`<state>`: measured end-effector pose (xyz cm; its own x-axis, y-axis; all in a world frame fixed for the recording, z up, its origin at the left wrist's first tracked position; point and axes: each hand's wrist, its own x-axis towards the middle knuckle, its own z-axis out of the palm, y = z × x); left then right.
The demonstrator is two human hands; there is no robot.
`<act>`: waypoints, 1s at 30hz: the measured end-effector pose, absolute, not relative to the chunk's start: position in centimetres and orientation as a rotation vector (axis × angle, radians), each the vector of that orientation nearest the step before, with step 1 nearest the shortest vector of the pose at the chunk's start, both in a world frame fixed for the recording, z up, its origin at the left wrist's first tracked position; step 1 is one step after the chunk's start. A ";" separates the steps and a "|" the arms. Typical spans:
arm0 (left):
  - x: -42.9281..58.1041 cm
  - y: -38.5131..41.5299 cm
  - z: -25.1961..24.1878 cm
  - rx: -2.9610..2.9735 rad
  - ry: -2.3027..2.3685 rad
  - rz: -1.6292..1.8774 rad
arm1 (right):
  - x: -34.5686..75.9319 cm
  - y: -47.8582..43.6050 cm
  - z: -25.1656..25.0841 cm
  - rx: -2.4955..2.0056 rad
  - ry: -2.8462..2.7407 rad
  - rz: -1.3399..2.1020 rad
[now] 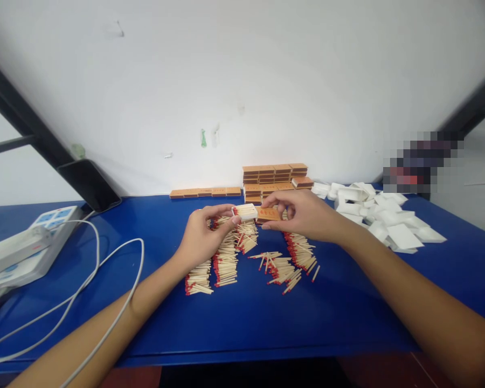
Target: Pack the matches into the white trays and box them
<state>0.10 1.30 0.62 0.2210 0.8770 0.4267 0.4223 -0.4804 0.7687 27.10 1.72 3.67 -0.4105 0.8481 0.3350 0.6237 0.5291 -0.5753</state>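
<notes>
Left hand (200, 234) grips tray (248, 212), right hand (310, 213) matchbox sleeve (268, 215), white wall (307, 81) beyond blue table (242, 328).

I face a white wall (178, 81), marked in spots. Blue tabletop (234, 323) before me; dark slanting posts (24, 105) either side.

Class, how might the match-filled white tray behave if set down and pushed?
The white tray is probably light, being small and thin-walled. Its matches may spill if tipped, since the top is open. Flat sides suggest sliding, not rolling.
</notes>
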 end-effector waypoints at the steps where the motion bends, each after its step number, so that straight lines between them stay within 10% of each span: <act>1: 0.1 1.3 0.6 2.014 1.188 1.205 | 27.1 1.7 3.6 -1.185 -2.158 0.472; 30: -0.7 1.5 1.0 2.245 1.047 1.165 | 26.1 0.8 2.4 -1.048 -2.062 0.368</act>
